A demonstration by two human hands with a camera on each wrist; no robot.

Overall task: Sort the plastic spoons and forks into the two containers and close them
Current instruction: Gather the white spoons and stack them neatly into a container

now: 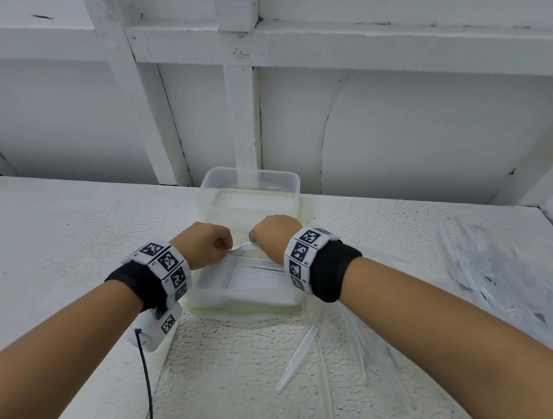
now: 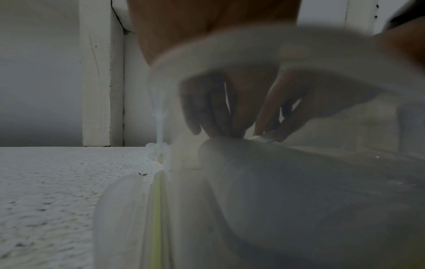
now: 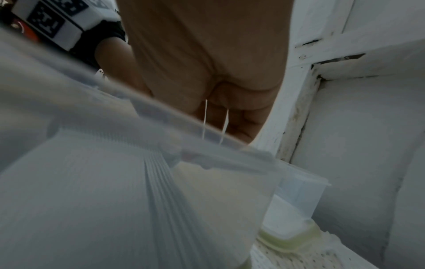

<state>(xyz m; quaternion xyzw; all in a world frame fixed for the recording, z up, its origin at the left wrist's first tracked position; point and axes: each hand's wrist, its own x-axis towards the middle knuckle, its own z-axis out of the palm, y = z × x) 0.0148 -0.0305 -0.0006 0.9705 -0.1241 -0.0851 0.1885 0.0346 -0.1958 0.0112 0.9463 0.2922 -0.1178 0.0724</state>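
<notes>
A clear near container (image 1: 244, 305) holds a tight row of white forks (image 1: 251, 275), which also fills the right wrist view (image 3: 92, 182). Just above its far edge, my left hand (image 1: 219, 245) and right hand (image 1: 259, 238) meet with curled fingers. Each pinches one end of a single white fork (image 1: 243, 247), tines toward the right hand. In the left wrist view my fingertips (image 2: 214, 131) reach down to the top of the stack (image 2: 299, 182). Behind the hands stands the clear far container (image 1: 216, 178), lid off; its contents are hard to make out.
Loose clear cutlery lies in a pile at the right (image 1: 501, 287) and fans out near the container's front right corner (image 1: 304, 344). A green-edged lid (image 3: 289, 242) sits under the far container. A white wall rises right behind the table. A black cable (image 1: 147, 396) hangs at the left.
</notes>
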